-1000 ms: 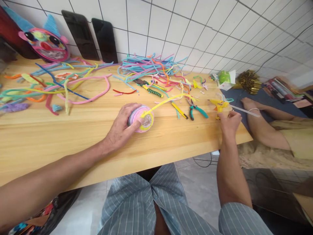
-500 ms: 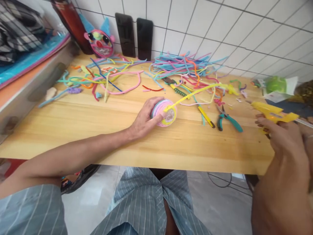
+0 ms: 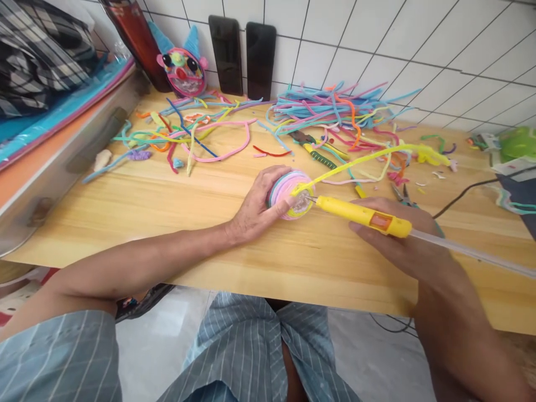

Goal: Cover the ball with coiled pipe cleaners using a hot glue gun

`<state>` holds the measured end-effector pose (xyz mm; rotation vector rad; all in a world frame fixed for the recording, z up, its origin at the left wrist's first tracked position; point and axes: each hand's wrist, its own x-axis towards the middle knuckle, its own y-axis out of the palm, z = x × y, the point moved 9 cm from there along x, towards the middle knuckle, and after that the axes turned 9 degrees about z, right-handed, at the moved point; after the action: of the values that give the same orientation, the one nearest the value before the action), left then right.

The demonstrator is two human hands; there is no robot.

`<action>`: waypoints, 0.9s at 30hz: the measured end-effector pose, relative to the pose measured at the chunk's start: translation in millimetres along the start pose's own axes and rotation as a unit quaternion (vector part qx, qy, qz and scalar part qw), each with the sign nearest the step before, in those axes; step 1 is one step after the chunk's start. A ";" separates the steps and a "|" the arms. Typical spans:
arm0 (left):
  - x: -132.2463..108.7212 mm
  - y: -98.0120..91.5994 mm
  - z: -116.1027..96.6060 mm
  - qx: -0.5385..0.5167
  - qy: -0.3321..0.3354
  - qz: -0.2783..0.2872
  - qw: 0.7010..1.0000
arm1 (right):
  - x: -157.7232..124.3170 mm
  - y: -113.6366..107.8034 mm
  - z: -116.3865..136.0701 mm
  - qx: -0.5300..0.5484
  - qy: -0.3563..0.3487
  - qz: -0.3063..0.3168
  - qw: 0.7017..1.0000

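My left hand (image 3: 262, 204) is wrapped round a small round piece coiled with pipe cleaners (image 3: 288, 185) in pink, lilac and teal, its clear end facing right. The thumb presses on the yellow ring at that end. From this ring a yellow pipe cleaner (image 3: 360, 162) stretches up and right over the table. In my right hand (image 3: 406, 240) is a yellow hot glue gun (image 3: 347, 212) with a long clear glue stick out of its back. Its metal nozzle is at the yellow ring, though I cannot tell whether it touches. The trigger fingers are partly hidden.
Loose pipe cleaners (image 3: 213, 134) and a thick bundle (image 3: 330, 109) lie along the back. Green-handled pliers (image 3: 318, 156) rest before the bundle; other pliers (image 3: 404, 195) are partly behind my right hand. Two phones (image 3: 262, 61) and a decorated face figure (image 3: 184, 70) stand at the wall. A black cord (image 3: 464, 190) runs right.
My right hand has brought the glue gun from the right side of the table leftward to the coiled piece. My left hand keeps its hold, and the view has shifted slightly.
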<state>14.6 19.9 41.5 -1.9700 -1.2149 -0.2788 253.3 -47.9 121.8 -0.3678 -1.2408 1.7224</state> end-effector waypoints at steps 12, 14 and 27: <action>2.4 4.3 -7.7 -0.005 0.021 0.018 1.000 | 9.6 12.7 -3.0 0.025 0.004 -0.007 1.000; 2.4 4.5 -7.4 -0.009 0.027 0.016 0.999 | 9.8 14.0 -2.1 0.031 0.004 -0.005 1.000; 2.9 7.2 -2.8 -0.009 0.009 0.029 1.000 | 7.2 18.5 -0.9 0.069 0.003 0.001 0.998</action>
<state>22.7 18.2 41.3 -2.0093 -1.1454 -0.2781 240.7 -42.1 107.5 -0.2926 -1.1108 1.7948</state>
